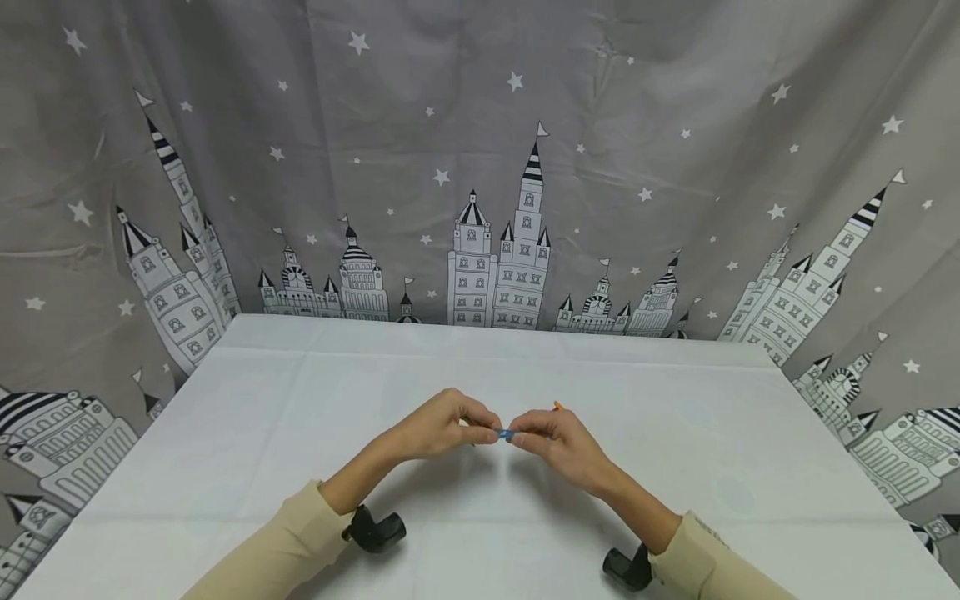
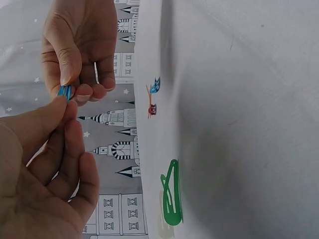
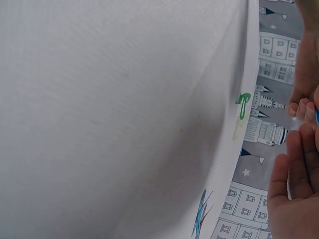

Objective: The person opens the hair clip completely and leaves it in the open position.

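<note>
My left hand (image 1: 442, 425) and right hand (image 1: 567, 447) meet above the middle of the table. Between their fingertips is a small blue hair clip (image 1: 504, 434), pinched by thumb and finger from both sides. In the left wrist view the blue clip shows light stripes, and the fingers cover most of it. A green snap hair clip (image 2: 173, 217) lies on the table with a pale yellowish clip (image 2: 166, 230) partly under or beside it. Apart from these lie small blue (image 2: 155, 86), orange and red (image 2: 152, 109) pieces, probably more clips, too small to make out.
A white cloth covers the table (image 1: 300, 392). Behind it hangs a grey curtain (image 1: 480, 75) printed with castles and stars. Black wrist cameras (image 1: 377, 530) are strapped on both forearms, over beige sleeves (image 1: 262, 550).
</note>
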`<state>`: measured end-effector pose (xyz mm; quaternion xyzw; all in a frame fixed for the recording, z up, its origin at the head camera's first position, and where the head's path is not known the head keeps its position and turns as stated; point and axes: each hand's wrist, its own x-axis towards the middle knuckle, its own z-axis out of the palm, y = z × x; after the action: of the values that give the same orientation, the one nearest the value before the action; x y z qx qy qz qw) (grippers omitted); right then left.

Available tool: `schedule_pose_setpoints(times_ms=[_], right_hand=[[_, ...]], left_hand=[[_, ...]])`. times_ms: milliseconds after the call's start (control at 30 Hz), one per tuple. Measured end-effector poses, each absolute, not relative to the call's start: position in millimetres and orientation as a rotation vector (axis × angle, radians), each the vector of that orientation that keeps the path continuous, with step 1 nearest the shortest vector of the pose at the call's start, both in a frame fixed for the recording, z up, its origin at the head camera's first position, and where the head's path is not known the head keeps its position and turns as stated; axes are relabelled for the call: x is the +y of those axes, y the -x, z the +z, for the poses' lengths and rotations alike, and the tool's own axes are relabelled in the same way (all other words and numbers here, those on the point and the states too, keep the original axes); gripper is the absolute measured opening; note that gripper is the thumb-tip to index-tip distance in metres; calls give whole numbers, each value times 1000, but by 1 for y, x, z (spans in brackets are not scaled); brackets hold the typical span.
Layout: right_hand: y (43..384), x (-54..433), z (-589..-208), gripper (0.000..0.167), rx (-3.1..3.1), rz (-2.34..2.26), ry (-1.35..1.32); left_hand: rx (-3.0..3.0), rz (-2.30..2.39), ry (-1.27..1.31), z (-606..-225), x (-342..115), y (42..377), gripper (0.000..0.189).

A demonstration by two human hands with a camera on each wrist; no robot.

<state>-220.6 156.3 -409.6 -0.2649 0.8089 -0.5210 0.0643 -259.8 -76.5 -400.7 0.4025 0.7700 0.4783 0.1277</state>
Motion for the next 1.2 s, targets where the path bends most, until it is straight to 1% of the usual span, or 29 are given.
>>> schedule_pose_setpoints(times_ms=[267, 533, 700, 933, 1200], right_hand=[[219, 156, -410, 17, 2404, -1620, 811], [218, 156, -412, 14, 2475, -1621, 711], [218, 155, -414, 16, 2505, -1622, 692], [219, 151, -413, 21, 2626, -1619, 648], [228, 145, -414, 15, 2752, -1568, 580]], left_hand=[[2232, 1422, -1192, -402, -77, 259, 12], [2344, 1363, -1117, -401, -72, 257, 12], [2425, 1370, -1084, -402, -73, 257, 8], [2467, 1420, -1015, -404, -73, 261, 8], [2516, 1380, -976, -408, -71, 272, 5]])
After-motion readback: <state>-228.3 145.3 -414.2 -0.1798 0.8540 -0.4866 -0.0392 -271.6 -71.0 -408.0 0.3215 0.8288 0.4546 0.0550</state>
